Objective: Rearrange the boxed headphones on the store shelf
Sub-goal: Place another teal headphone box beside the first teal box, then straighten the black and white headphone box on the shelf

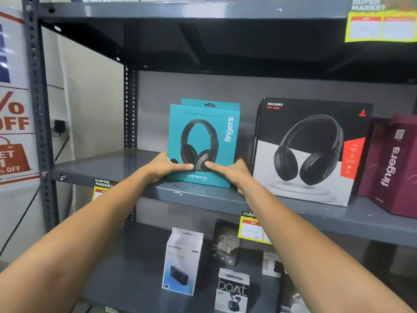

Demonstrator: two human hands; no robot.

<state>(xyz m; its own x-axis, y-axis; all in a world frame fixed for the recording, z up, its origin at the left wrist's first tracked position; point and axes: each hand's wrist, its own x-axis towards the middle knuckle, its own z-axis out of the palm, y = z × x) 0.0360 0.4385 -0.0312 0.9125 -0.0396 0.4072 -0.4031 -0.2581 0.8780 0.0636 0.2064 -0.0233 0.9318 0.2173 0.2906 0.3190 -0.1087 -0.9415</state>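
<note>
A teal "fingers" headphone box (204, 132) stands upright near the front edge of the grey middle shelf (112, 168). My left hand (165, 167) grips its lower left side and my right hand (232, 172) grips its lower right side, thumbs laid across the box front. To the right stands a larger black and white Rockerz headphone box (309, 152), apart from the teal one. A maroon "fingers" box (392, 166) leans at the far right, partly cut off by the frame edge.
The shelf above (180, 12) hangs low over the boxes. On the lower shelf stand a white speaker box (181, 260), a boat earbuds box (232, 290) and other small packs. Yellow price tags (252, 229) hang on the shelf edges. A sale poster (13, 109) is at the left.
</note>
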